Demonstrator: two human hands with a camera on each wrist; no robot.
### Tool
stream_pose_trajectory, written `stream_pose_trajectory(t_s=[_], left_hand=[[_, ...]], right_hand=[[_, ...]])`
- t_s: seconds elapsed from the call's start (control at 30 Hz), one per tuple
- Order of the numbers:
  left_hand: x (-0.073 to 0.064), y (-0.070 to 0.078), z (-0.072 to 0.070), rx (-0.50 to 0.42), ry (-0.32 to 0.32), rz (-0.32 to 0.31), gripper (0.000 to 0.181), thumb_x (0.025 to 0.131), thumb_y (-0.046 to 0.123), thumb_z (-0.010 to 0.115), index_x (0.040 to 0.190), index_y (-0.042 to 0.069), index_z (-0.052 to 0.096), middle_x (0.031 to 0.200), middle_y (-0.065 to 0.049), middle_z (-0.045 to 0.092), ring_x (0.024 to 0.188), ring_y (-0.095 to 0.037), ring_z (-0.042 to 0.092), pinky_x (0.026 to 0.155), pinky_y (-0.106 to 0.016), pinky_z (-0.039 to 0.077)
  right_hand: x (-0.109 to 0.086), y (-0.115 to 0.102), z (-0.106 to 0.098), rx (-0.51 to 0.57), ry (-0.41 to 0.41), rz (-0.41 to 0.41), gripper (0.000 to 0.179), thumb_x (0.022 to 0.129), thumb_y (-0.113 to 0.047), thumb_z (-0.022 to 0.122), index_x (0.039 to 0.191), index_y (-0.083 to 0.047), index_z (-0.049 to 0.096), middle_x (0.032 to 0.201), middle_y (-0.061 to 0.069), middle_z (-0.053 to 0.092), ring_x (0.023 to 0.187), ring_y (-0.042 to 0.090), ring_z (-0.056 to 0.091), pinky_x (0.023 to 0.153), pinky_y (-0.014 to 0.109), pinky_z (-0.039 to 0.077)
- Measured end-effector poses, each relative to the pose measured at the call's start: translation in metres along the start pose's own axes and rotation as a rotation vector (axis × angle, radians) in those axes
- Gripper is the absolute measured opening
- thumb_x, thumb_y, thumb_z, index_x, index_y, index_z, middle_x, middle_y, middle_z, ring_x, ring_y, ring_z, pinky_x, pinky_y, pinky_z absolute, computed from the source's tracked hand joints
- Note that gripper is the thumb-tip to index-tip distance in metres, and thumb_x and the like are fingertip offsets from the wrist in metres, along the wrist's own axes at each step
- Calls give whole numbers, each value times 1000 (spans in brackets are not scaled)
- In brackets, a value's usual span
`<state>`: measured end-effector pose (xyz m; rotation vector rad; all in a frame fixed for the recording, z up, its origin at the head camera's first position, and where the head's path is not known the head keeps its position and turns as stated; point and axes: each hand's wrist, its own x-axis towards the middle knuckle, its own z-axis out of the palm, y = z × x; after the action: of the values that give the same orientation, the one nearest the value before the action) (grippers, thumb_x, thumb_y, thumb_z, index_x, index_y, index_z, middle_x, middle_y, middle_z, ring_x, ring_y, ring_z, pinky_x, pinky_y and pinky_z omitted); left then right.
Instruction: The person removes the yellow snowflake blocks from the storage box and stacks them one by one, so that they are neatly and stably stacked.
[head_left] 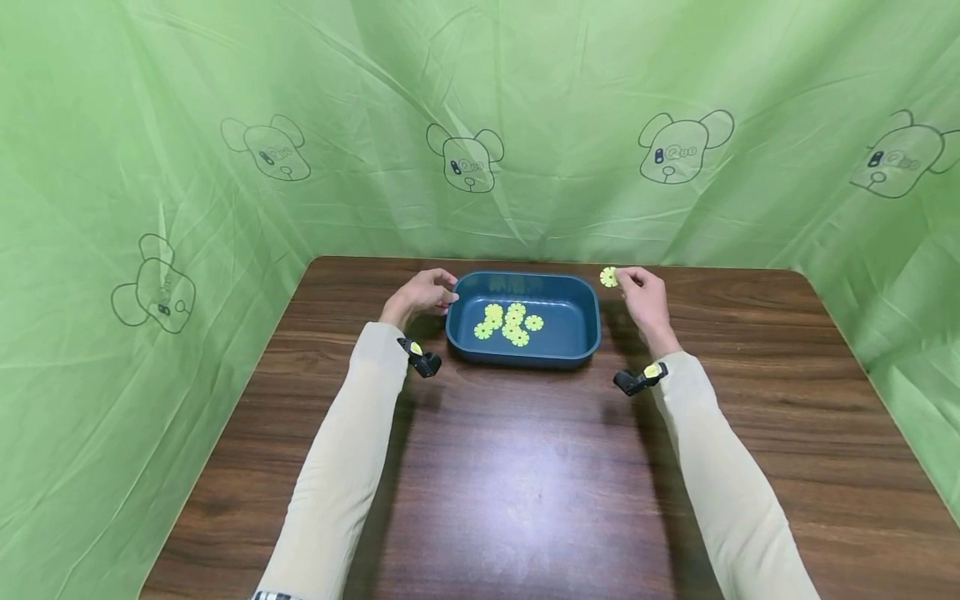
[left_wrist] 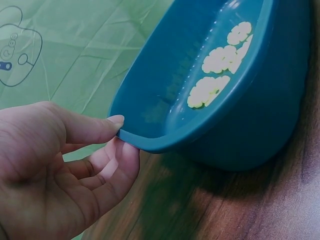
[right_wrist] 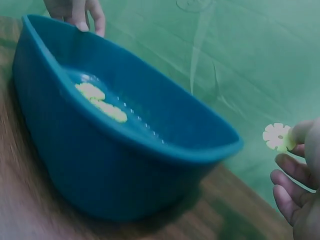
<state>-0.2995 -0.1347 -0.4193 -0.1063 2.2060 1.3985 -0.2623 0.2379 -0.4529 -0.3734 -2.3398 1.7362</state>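
Observation:
A dark blue rectangular basin [head_left: 525, 361] stands on the table with several yellow flower-shaped discs [head_left: 533, 322] lying on its floor, some overlapping. My left hand [head_left: 424, 295] pinches the basin's rim at its left end, thumb over the edge and fingers beneath, as the left wrist view shows closely. Just beyond the basin's right end, my right hand [head_left: 647, 302] holds one yellow flower-shaped disc [right_wrist: 276, 136] between thumb and forefinger. This disc has a notched edge and a small centre hole; the other fingers of that hand are loosely bent below it.
The brown wood-grain table [head_left: 517, 492] reaches back to a green curtain [head_left: 555, 192] printed with bear-head outlines, which also hangs along both sides. Black straps with small devices [head_left: 640, 379] sit at both wrists, over pale sleeves.

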Motion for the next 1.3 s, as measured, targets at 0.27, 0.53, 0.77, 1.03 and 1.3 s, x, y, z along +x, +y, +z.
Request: stream_pose_trajectory(t_s=[0.27,0.53,0.77,1.03,1.3], left_hand=[[-1,0,1,-2,-4,14,38,93,2,58,129,4,47,108,-12,53,83,-17,55,93,-40,52],[-1,0,0,8,-6,16,38,93,3,58,129,4,47,106,-10,53,83,-16,56,93,-40,52],[-4,2,0,-4,-9,7,38,93,3,58,129,5,47,106,-11,52,85,-18,55,96,-43,50],[-2,0,-1,-6,-9,8,38,94,4,58,130,5,47,104,-10,54,84,-17,56,97,-43,50],[-1,0,-1,-6,-9,10,37,94,4,58,129,6,47,106,-11,54,84,-18,56,97,-45,49]], right_hand=[[-2,17,-14,-141,36,69,36,95,-34,56,112,-4,67,95,3,63,77,7,52,68,19,41],[-5,33,-25,-307,61,68,37,96,-37,51,112,-8,67,117,11,64,103,23,54,85,27,41],[-7,41,-29,-403,89,20,33,95,-29,53,109,-4,68,117,18,64,114,35,54,98,42,41],[-10,50,-32,-554,100,-4,33,95,-25,49,107,-2,69,116,21,60,114,43,46,100,50,33],[-14,52,-34,-608,109,18,32,95,-26,50,109,-4,68,122,21,55,116,45,41,103,54,29]])
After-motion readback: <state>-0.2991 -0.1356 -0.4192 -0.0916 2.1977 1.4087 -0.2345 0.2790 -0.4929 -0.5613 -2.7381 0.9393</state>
